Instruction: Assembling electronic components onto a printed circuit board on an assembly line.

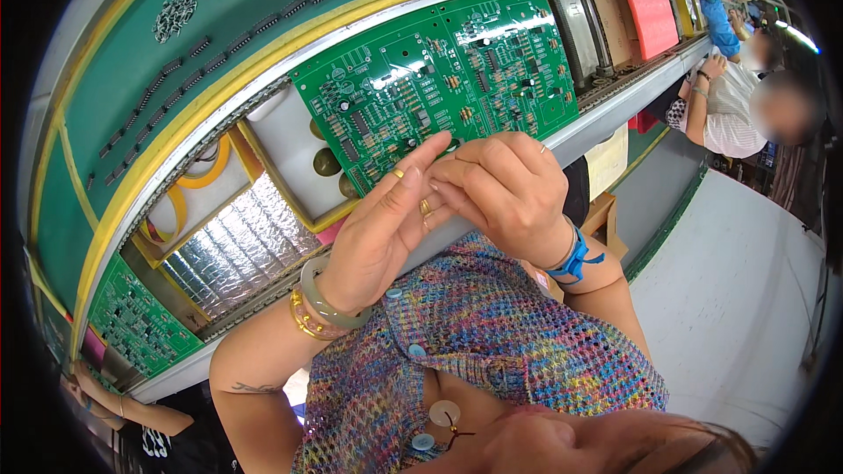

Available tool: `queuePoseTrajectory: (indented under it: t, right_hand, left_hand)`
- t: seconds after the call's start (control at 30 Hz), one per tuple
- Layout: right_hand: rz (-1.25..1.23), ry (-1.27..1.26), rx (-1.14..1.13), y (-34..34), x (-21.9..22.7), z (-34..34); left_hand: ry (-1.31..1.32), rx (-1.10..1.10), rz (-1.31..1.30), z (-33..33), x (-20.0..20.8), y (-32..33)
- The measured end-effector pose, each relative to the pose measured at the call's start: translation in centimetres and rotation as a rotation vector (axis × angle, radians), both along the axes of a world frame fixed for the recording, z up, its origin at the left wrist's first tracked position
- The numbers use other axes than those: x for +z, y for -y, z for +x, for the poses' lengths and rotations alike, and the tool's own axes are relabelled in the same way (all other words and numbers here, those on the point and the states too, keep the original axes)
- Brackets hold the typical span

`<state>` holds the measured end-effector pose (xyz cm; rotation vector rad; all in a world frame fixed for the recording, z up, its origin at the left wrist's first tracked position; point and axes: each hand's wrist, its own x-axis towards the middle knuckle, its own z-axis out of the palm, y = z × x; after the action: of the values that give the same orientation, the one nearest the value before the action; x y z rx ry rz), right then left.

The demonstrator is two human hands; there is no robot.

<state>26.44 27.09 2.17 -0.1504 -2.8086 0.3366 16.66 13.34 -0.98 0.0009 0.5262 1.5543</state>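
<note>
My left hand is half closed and cupped, palm turned toward my right hand, with one finger reaching out over a large green circuit board. My right hand is closed in a pinch right at the left hand's fingers. Whatever lies between the fingertips or in the left palm is hidden or too small to name. Both hands are above the near edge of the board, which is filled with small resistors, black chips and capacitors. It lies across the rails of the line, and my hands cover part of its near side.
Rows of black chips and a pile of small metal-legged parts lie on the green shelf beyond the rail. Another circuit board sits at lower left, near a person's arm. Yellow tape rolls lie below the rails. People sit at right.
</note>
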Motion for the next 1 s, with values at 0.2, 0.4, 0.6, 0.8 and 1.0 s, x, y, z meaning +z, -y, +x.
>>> queuePoseTrajectory:
  t: [0.2,0.4,0.6,0.8,1.0]
  right_hand:
    - [0.084,-0.028,0.025,-0.3,-0.1,0.4]
    - [0.1,0.006,0.047,-0.1,-0.2,0.5]
    - [0.064,0.133,0.113,-0.6,0.6,0.2]
    - [0.038,0.228,0.157,-1.0,1.7,0.3]
    - [-0.241,0.017,0.065,-1.2,1.6,0.8]
  left_hand:
    - [-0.053,-0.036,0.043,0.0,0.0,0.1]
    - [-0.057,-0.019,0.011,0.0,0.0,0.1]
    - [-0.033,-0.058,0.002,0.2,-0.3,0.2]
    - [-0.186,-0.053,-0.048,0.5,0.1,0.0]
    - [-0.058,-0.057,-0.029,0.3,-0.9,0.4]
